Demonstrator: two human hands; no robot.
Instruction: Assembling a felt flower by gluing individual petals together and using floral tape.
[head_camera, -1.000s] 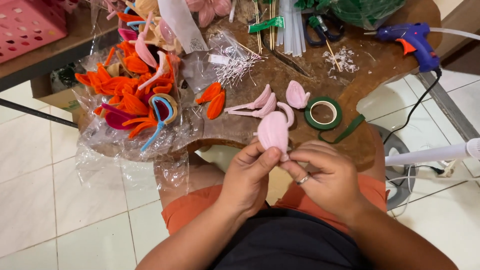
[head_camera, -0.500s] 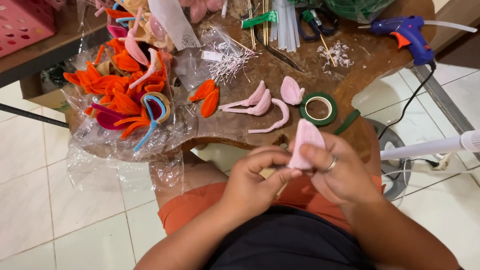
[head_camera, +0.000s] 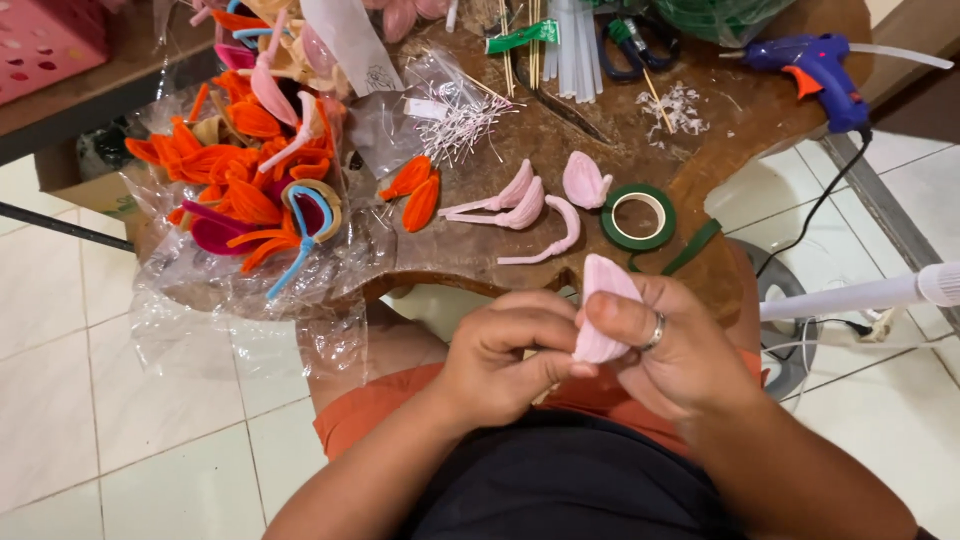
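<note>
Pink petal pinched upright between right hand and left hand, pressed together over the lap. Beyond the hands: more petals, green tape, glue gun. Risk judged: petal creased or dropped through a slack pinch.

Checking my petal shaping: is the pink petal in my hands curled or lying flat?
Curled: the pink petal bends lengthwise, pinched between right hand and left hand.
</note>
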